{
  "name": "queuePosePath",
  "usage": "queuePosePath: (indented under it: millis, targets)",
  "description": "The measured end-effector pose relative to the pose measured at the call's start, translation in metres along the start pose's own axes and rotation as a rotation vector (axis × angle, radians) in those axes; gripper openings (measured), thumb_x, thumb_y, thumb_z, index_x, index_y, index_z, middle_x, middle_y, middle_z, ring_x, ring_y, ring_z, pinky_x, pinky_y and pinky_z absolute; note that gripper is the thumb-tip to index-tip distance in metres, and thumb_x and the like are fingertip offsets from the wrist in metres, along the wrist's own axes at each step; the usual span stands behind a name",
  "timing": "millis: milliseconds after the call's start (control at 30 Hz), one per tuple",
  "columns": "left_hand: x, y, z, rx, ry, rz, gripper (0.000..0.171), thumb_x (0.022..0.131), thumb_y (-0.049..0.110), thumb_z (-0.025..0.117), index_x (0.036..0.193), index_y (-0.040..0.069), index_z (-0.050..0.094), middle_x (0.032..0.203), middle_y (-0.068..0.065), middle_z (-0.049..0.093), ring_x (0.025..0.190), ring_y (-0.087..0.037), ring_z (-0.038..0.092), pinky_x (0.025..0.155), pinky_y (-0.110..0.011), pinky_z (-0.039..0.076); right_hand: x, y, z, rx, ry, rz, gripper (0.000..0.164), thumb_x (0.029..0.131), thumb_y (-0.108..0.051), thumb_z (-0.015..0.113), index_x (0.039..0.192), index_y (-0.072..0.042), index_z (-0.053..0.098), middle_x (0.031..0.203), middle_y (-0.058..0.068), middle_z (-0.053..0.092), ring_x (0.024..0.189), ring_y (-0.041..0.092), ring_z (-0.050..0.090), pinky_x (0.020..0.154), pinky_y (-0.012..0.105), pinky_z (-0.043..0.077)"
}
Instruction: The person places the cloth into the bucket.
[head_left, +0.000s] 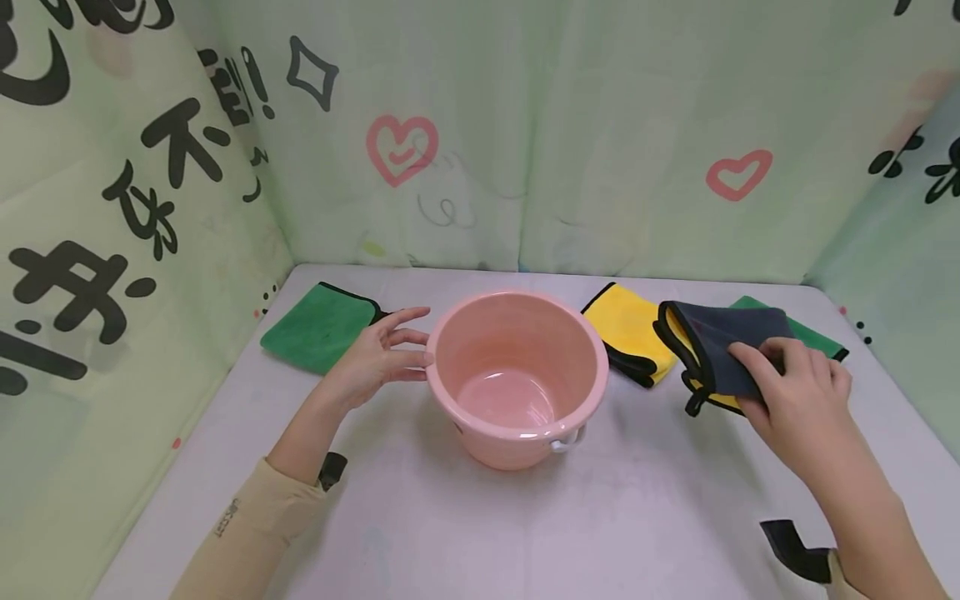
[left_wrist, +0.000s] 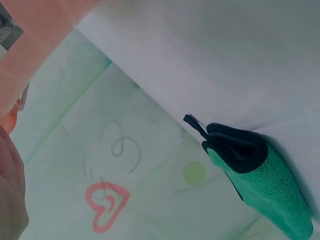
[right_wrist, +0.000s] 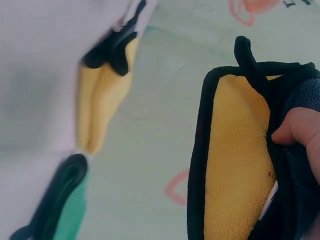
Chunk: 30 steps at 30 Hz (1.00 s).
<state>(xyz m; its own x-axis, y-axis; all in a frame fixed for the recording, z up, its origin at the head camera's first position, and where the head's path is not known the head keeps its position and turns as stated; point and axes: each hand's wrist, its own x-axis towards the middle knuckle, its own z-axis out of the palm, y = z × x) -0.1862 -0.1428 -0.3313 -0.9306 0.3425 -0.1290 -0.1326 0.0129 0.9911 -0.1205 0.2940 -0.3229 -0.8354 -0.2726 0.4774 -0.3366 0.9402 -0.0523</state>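
Observation:
A pink bucket [head_left: 491, 450] stands upright in the middle of the table, and nothing shows inside it. At its left rim, the fingertips of my left hand [head_left: 367, 362] touch it with fingers spread and nearly straight. My right hand [head_left: 810, 392] pinches a folded dark grey cloth [head_left: 723, 342] with a yellow inner side and black edging between thumb and fingers. In the right wrist view this cloth [right_wrist: 235, 165] hangs above the table, its yellow face and black loop showing. Beneath it lies a green cloth [head_left: 821, 340], partly hidden.
A folded yellow cloth [head_left: 633, 321] with black edging lies just right of the bucket. Another green cloth [head_left: 318, 329] lies at the back left, behind my left hand. Printed pale green curtains [head_left: 615, 167] enclose the white table [head_left: 600, 533] at the back and sides.

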Motion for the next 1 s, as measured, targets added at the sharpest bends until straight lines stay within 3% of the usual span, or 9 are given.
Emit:
queuePosePath:
  millis: [100, 200, 267, 567, 633, 700, 800, 867, 1000]
  targets:
    - [0.000, 0.000, 0.000, -0.004, -0.005, -0.001, 0.068, 0.080, 0.003, 0.066, 0.139, 0.017, 0.035, 0.117, -0.021, 0.050, 0.085, -0.021, 0.063, 0.079, -0.039, 0.053, 0.014, -0.008, -0.006, 0.025, 0.041, -0.056, 0.052, 0.070, 0.000, 0.073, 0.116, -0.006, 0.048, 0.105, 0.029, 0.040, 0.097, 0.050, 0.034, 0.082, 0.066, 0.022]
    - [0.001, 0.000, 0.000, -0.010, -0.010, -0.001, 0.068, 0.080, 0.003, 0.066, 0.139, 0.017, 0.035, 0.118, -0.022, 0.049, 0.085, -0.020, 0.063, 0.079, -0.039, 0.053, 0.027, -0.016, -0.012, 0.054, 0.085, -0.124, 0.036, 0.090, -0.031, 0.053, 0.116, -0.005, 0.048, 0.104, 0.028, 0.041, 0.097, 0.048, 0.035, 0.081, 0.065, 0.023]
    - [0.001, 0.000, 0.000, -0.015, -0.013, 0.000, 0.068, 0.080, 0.002, 0.066, 0.139, 0.016, 0.035, 0.118, -0.023, 0.049, 0.085, -0.020, 0.063, 0.079, -0.039, 0.053, 0.035, -0.023, -0.017, 0.065, 0.099, -0.163, 0.043, 0.092, -0.041, 0.040, 0.116, -0.005, 0.048, 0.104, 0.028, 0.042, 0.099, 0.047, 0.035, 0.081, 0.064, 0.024]
    - [0.000, 0.001, -0.001, -0.022, -0.018, 0.002, 0.068, 0.079, 0.002, 0.065, 0.139, 0.016, 0.035, 0.115, -0.019, 0.051, 0.084, -0.021, 0.063, 0.079, -0.040, 0.053, 0.067, -0.063, -0.020, 0.139, 0.164, -0.365, 0.055, 0.090, -0.048, 0.025, 0.113, -0.005, 0.050, 0.105, 0.028, 0.044, 0.095, 0.048, 0.040, 0.080, 0.064, 0.028]
    - [0.000, 0.001, -0.001, -0.013, -0.016, 0.003, 0.068, 0.079, 0.002, 0.066, 0.139, 0.015, 0.035, 0.114, -0.018, 0.052, 0.084, -0.021, 0.063, 0.079, -0.040, 0.053, 0.073, -0.073, -0.018, 0.156, 0.166, -0.408, 0.052, 0.091, -0.047, 0.028, 0.113, -0.005, 0.051, 0.105, 0.028, 0.044, 0.094, 0.047, 0.041, 0.080, 0.062, 0.029]
    - [-0.001, 0.002, -0.001, -0.010, -0.016, 0.003, 0.068, 0.079, 0.002, 0.066, 0.138, 0.014, 0.036, 0.114, -0.018, 0.052, 0.084, -0.021, 0.063, 0.079, -0.040, 0.053, 0.079, -0.081, -0.015, 0.167, 0.163, -0.443, 0.038, 0.091, -0.036, 0.049, 0.113, -0.005, 0.052, 0.104, 0.027, 0.045, 0.094, 0.046, 0.042, 0.080, 0.061, 0.030]
    - [-0.001, 0.003, -0.001, -0.004, -0.014, -0.001, 0.067, 0.078, 0.002, 0.066, 0.138, 0.013, 0.037, 0.114, -0.018, 0.051, 0.084, -0.021, 0.063, 0.080, -0.039, 0.053, 0.086, -0.094, -0.010, 0.176, 0.136, -0.476, 0.043, 0.077, -0.011, 0.072, 0.114, -0.007, 0.052, 0.105, 0.026, 0.045, 0.096, 0.044, 0.043, 0.083, 0.059, 0.030]
    - [-0.001, 0.004, 0.000, 0.003, -0.009, -0.009, 0.066, 0.079, 0.001, 0.066, 0.137, 0.012, 0.038, 0.113, -0.018, 0.051, 0.084, -0.021, 0.063, 0.079, -0.039, 0.053, 0.090, -0.101, -0.007, 0.180, 0.116, -0.487, 0.058, 0.063, 0.002, 0.078, 0.114, -0.009, 0.052, 0.105, 0.024, 0.046, 0.097, 0.042, 0.043, 0.084, 0.057, 0.030]
    - [0.000, 0.005, 0.000, 0.036, 0.004, -0.026, 0.063, 0.080, 0.002, 0.065, 0.136, 0.010, 0.040, 0.111, -0.016, 0.053, 0.084, -0.019, 0.063, 0.078, -0.038, 0.053, 0.097, -0.112, 0.001, 0.178, 0.060, -0.500, 0.058, 0.065, 0.000, 0.079, 0.116, -0.012, 0.054, 0.105, 0.021, 0.048, 0.101, 0.037, 0.044, 0.087, 0.055, 0.031]
